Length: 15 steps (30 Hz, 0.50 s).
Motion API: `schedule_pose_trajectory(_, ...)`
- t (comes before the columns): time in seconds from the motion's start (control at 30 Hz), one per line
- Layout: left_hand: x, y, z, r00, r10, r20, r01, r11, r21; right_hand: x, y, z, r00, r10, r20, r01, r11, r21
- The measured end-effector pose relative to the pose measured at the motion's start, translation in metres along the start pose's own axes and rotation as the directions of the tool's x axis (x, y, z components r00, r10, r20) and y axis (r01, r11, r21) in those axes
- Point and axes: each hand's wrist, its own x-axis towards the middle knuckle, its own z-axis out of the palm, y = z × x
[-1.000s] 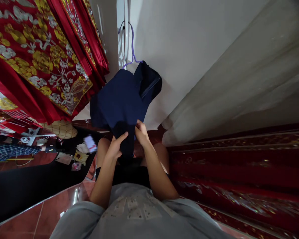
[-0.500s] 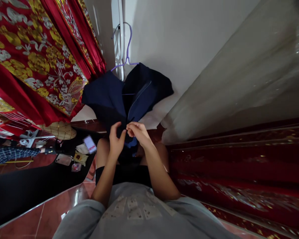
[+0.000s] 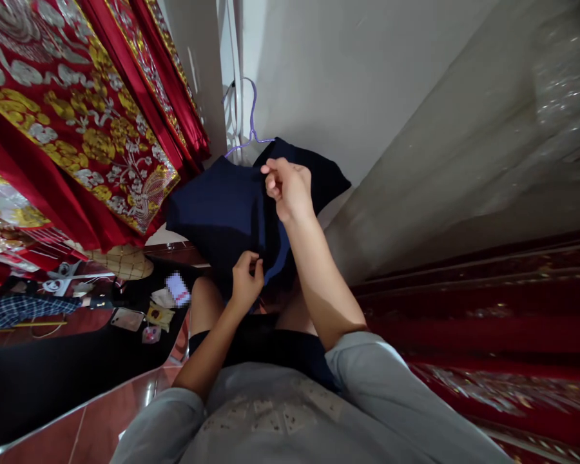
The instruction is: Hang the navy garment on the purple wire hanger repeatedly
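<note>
A navy open-front top (image 3: 217, 200) hangs before me on a thin purple hanger (image 3: 254, 129). Low on its front edge, my left hand (image 3: 246, 280) is closed, thumb and fingertips pinching the cloth. My right hand (image 3: 290, 187) is raised in front of the upper part of the top, near the collar. Its fingers are curled into a pinch; whatever may be between them is too small to make out. The lower part of the top hangs down between my knees, partly hidden by my left hand and in shadow.
Red cloths with gold and silver embroidery (image 3: 111, 135) hang at left. A black bench (image 3: 72, 367) bears a phone (image 3: 128, 319) and small packets (image 3: 160, 316). Beyond it shows another person's plaid sleeve (image 3: 29, 309). Plastic-covered material (image 3: 439, 161) and red cloth (image 3: 464, 322) stand at right.
My right hand has risen from beside my left hand up toward the collar. My left hand has moved slightly down and right, and its fingers have closed. The top's front opening has shifted.
</note>
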Motion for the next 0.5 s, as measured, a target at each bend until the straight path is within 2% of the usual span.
schedule_pose_trajectory(0.07, 0.005, 0.012, -0.003, 1.0, 0.005, 0.001, -0.005, 1.0, -0.018, 0.0, -0.006, 0.004, 0.999, -0.019, 0.034, 0.019, 1.0, -0.009)
schedule_pose_trajectory(0.17, 0.031, 0.043, -0.015, 0.999, 0.038, -0.033, -0.042, 0.993, -0.114, -0.021, -0.007, 0.007, 0.999, 0.002, 0.038, -0.001, 1.0, -0.02)
schedule_pose_trajectory(0.27, 0.074, 0.082, -0.029, 0.98, 0.187, -0.072, -0.194, 0.974, -0.114, -0.04, -0.011, 0.007, 0.998, -0.002, 0.057, 0.004, 0.999, -0.042)
schedule_pose_trajectory(0.37, 0.109, 0.112, -0.037, 0.931, 0.363, 0.027, -0.364, 0.931, 0.032, -0.044, -0.019, 0.007, 0.993, -0.065, 0.102, 0.075, 0.992, -0.099)
schedule_pose_trajectory(0.43, 0.12, 0.123, -0.037, 0.882, 0.46, 0.101, -0.47, 0.87, 0.147, -0.041, -0.017, 0.006, 0.987, -0.123, 0.099, 0.139, 0.976, -0.167)
schedule_pose_trajectory(0.5, 0.121, 0.129, -0.037, 0.836, 0.534, 0.125, -0.549, 0.805, 0.225, -0.039, -0.004, 0.003, 0.984, -0.167, 0.065, 0.179, 0.946, -0.27)
